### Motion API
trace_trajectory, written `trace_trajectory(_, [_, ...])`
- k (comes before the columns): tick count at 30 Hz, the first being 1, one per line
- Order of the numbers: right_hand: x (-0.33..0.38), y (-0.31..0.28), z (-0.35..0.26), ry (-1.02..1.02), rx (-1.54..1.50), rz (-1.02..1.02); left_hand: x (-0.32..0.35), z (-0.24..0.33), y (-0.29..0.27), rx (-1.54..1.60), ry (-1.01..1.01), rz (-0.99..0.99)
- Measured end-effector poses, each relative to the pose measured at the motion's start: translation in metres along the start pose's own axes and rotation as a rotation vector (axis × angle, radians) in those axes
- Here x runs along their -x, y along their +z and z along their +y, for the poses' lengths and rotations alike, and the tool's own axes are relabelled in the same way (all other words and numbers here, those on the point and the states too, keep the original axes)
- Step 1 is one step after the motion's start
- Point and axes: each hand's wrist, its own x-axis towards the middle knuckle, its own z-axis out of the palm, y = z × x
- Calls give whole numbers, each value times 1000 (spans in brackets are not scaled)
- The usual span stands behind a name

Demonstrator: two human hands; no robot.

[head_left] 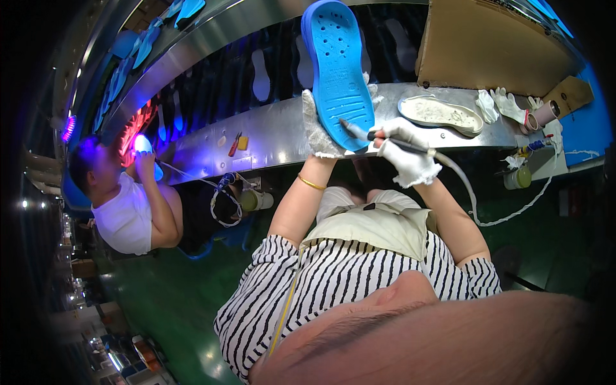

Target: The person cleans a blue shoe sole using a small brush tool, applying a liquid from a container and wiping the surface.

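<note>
A large blue shoe sole is held up over the metal bench edge, its holed, ribbed inner face showing. My left hand, in a white glove, grips the sole along its left side and from beneath; white fingertips show past its right edge. My right hand, in a white glove with some fingertips bare, is closed round the black handle of a brush. Its dark bristles touch the sole near the lower end. From the handle's back end a pale hose curves down to the right.
Behind the bench, a conveyor carries several soles. At right are a cream sole, white gloves, a roll-like cup and a cardboard box. A red-handled tool lies left; a co-worker sits beyond.
</note>
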Motion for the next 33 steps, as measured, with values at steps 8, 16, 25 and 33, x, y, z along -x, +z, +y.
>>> trace_trajectory(8, [-2, -6, -9, 16, -76, -38, -6, 12, 1, 16, 3, -90])
trace_trajectory(16, [-11, -15, -16, 25, -43, -132, -14, 18, -1, 113, -123, -118])
trace_trajectory(25, [9, -12, -20, 415, -108, -320, -25, 31, -6, 137, -199, -184])
trace_trajectory(33, [-16, -15, -40, -308, 158, -153, -27, 33, 4, -13, -281, 38])
